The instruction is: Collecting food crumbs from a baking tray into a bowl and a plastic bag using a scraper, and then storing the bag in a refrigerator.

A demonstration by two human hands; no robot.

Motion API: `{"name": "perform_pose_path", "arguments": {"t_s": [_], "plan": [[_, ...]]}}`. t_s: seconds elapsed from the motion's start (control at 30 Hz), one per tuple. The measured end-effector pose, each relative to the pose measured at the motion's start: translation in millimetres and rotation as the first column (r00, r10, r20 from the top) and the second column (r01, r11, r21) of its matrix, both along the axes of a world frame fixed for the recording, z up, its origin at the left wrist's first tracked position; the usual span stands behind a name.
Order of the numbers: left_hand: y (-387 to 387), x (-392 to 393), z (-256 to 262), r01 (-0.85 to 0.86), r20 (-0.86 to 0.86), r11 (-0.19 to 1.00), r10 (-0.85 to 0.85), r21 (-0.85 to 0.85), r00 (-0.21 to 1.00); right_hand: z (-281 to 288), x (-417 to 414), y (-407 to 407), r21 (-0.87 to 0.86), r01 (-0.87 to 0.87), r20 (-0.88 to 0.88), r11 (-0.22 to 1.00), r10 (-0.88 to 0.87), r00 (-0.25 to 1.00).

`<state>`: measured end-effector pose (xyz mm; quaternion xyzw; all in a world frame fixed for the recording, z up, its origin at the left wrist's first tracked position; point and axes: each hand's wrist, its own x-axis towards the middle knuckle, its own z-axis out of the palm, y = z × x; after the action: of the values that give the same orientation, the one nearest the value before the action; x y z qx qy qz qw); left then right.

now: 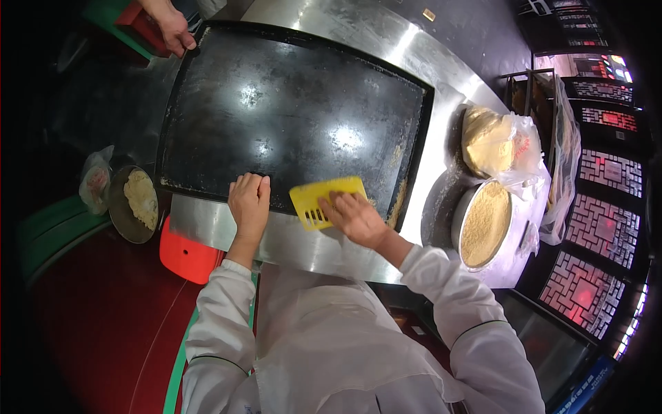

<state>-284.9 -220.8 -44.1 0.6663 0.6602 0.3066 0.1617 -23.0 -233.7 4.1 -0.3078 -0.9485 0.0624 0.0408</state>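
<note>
A large black metal baking tray [289, 114] lies on the stainless steel table, with crumbs along its right edge and corners. My left hand [250, 199] is closed over the tray's near rim. In my right hand [354, 217] is a yellow plastic scraper [326, 199] with slots, held at the tray's near edge, right of my left hand. Whether its edge touches the tray surface, I cannot tell. At the tray's far left corner, another person's hand [176, 33] grips the rim.
Right of the tray stand a metal bowl of yellowish crumbs [483, 227] and a plastic bag of yellow dough-like material [489, 142]. A bowl with pale dough [139, 199] is at the left, beside a small plastic bag [96, 181]. A red stool [186, 253] sits below the table edge [207, 212].
</note>
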Motion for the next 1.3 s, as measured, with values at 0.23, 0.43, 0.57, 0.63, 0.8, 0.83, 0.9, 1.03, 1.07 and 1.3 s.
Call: {"name": "perform_pose_path", "arguments": {"t_s": [0.23, 0.43, 0.57, 0.63, 0.8, 0.83, 0.9, 1.03, 1.07, 1.3], "plan": [[22, -15, 20, -0.037, 0.214, 0.993, 0.013, 0.108, 0.977, 26, 49, 112, -0.009, 0.445, -0.272, 0.896, -0.43, 0.861], [4, -11, 15, -0.101, 0.379, 0.994, 0.113, -0.051, 0.918, -11, 145, 218, 0.146, 0.734, -0.023, 0.664, -0.739, 0.673], [-12, -13, 8, -0.141, 0.439, 0.979, 0.193, -0.148, 0.878, -29, 108, 157, 0.24, 0.637, 0.035, 0.733, -0.662, 0.749], [-15, -6, 8, -0.143, 0.499, 0.973, 0.217, -0.181, 0.839, -24, 71, 109, 0.204, 0.573, 0.029, 0.793, -0.59, 0.807], [-21, 1, 4, -0.152, 0.501, 0.96, 0.253, -0.234, 0.828, -2, 8, 68, -0.114, 0.58, 0.029, 0.807, -0.58, 0.814], [-22, -1, 6, -0.121, 0.511, 0.968, 0.221, -0.221, 0.831, -1, 14, 75, -0.293, 0.612, 0.009, 0.735, -0.638, 0.77], [-26, -7, 12, -0.093, 0.513, 0.974, 0.19, -0.208, 0.837, 11, 59, 121, -0.637, 0.595, -0.057, 0.49, -0.799, 0.598], [-33, -7, 11, -0.09, 0.506, 0.959, 0.221, -0.27, 0.834, 24, 104, 182, -0.806, 0.578, 0.042, 0.126, -0.962, 0.268], [-33, -4, 12, -0.082, 0.494, 0.957, 0.215, -0.277, 0.843, 25, 98, 188, -0.771, 0.617, 0.048, 0.159, -0.951, 0.305], [-37, -6, 8, -0.048, 0.499, 0.944, 0.215, -0.325, 0.84, 12, 11, 188, -0.455, 0.812, -0.021, 0.365, -0.916, 0.4]]}}
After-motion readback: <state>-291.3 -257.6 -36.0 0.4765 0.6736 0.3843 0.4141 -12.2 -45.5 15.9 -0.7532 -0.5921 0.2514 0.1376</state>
